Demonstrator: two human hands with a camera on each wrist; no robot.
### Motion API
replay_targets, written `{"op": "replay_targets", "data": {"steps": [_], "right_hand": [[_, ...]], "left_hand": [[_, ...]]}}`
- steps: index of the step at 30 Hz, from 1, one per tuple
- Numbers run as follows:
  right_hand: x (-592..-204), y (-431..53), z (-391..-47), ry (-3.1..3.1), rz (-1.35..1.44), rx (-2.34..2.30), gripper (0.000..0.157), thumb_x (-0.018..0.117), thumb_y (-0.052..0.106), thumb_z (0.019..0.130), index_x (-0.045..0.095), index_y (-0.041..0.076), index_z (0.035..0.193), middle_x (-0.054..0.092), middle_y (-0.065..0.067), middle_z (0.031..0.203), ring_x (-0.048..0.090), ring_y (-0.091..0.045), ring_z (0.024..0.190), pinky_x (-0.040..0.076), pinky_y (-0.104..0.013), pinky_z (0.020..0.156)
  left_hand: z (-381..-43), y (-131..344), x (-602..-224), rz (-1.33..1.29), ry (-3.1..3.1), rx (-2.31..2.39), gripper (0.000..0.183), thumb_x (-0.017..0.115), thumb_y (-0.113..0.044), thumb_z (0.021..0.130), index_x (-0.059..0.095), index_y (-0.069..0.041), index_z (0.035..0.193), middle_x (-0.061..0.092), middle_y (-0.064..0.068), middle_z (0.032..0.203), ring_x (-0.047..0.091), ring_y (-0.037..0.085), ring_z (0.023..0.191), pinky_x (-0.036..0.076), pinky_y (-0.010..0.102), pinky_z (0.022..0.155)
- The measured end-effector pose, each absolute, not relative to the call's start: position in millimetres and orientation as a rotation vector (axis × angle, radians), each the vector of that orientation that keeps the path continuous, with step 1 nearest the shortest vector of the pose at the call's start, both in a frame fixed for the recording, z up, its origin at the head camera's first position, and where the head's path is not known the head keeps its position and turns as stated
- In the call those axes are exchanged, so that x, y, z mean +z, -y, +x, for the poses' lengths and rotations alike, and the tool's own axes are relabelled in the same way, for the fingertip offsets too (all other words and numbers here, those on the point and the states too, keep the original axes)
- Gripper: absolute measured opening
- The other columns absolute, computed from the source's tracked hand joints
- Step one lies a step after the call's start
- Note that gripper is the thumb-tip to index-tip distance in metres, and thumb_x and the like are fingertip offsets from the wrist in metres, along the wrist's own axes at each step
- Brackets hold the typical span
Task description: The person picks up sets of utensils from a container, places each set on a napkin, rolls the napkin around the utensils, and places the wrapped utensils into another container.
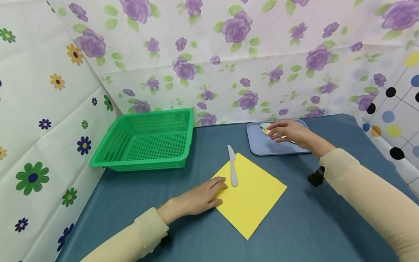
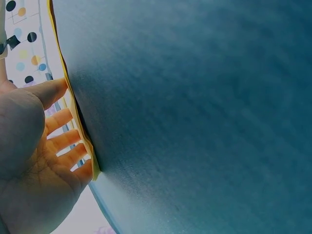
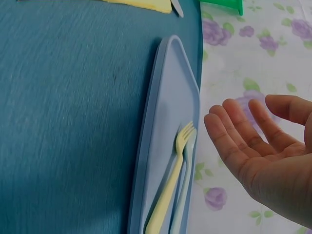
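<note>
A yellow square napkin [image 1: 252, 193] lies turned like a diamond on the table, a pale plastic knife [image 1: 233, 167] across its upper left part. My left hand [image 1: 199, 196] rests with fingertips on the napkin's left corner, fingers extended. In the left wrist view those fingertips meet the napkin's edge [image 2: 92, 163]. Over the blue tray [image 1: 258, 145] hovers my right hand [image 1: 288, 131], fingers loosely bent and holding nothing. On the tray, a yellow fork [image 3: 169, 187] and a pale green spoon [image 3: 184, 190] lie side by side; the right hand partly hides them in the head view.
A green plastic basket [image 1: 157, 145] stands at the back left of the blue-covered table [image 1: 294, 218]. Flowered cloth [image 1: 212, 58] hangs behind the table, and a daisy-patterned sheet [image 1: 49, 145] runs along the left side. Dotted cloth [image 1: 399, 116] borders the right.
</note>
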State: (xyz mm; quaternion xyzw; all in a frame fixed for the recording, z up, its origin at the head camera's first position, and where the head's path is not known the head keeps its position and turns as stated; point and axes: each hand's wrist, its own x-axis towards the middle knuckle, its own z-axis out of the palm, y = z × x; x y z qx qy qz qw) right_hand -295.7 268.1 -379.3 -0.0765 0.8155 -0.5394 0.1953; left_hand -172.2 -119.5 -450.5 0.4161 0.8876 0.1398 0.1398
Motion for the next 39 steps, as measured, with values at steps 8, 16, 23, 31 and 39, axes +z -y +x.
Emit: {"op": "replay_targets", "data": {"steps": [8,16,23,31,39], "right_hand": [[-383,-277,-297,-2.306,-0.225,-1.512,0.048,0.052,0.025,0.112,0.047,-0.005,0.149,0.054,-0.031,0.144,0.055,-0.045,0.133,0.047,-0.056,0.111],[-385,-281,-301,-2.352,-0.202,-1.483,0.047,0.050,0.026,0.112,0.048,-0.002,0.150,0.054,-0.029,0.146,0.057,-0.042,0.131,0.046,-0.056,0.112],[-388,-289,-305,-2.351,-0.186,-1.476,0.054,0.051,0.031,0.112,0.045,-0.003,0.152,0.053,-0.029,0.147,0.054,-0.042,0.134,0.043,-0.057,0.114],[-394,-300,-310,-2.350,-0.205,-1.516,0.058,0.053,0.035,0.111,0.043,-0.003,0.154,0.048,-0.030,0.151,0.047,-0.046,0.138,0.036,-0.060,0.118],[-399,-304,-314,-2.368,-0.207,-1.518,0.060,0.052,0.037,0.111,0.042,-0.003,0.155,0.048,-0.030,0.151,0.046,-0.045,0.140,0.034,-0.062,0.119]], "left_hand": [[-171,118,-450,1.169,-2.553,0.379,0.049,0.053,-0.034,0.111,0.045,-0.013,0.155,0.031,0.004,0.167,0.029,0.019,0.155,0.031,0.036,0.125],[-171,119,-450,1.160,-2.557,0.373,0.050,0.053,-0.036,0.111,0.044,-0.014,0.155,0.030,0.003,0.168,0.028,0.018,0.155,0.030,0.035,0.125],[-171,119,-449,1.181,-2.560,0.372,0.050,0.052,-0.035,0.111,0.044,-0.013,0.155,0.031,0.004,0.168,0.028,0.018,0.155,0.030,0.036,0.125],[-171,120,-446,1.194,-2.556,0.391,0.048,0.053,-0.033,0.111,0.045,-0.012,0.154,0.032,0.006,0.167,0.029,0.021,0.155,0.031,0.038,0.125],[-172,120,-447,1.189,-2.562,0.382,0.049,0.053,-0.033,0.111,0.045,-0.011,0.154,0.032,0.006,0.167,0.030,0.021,0.155,0.032,0.038,0.124]]}}
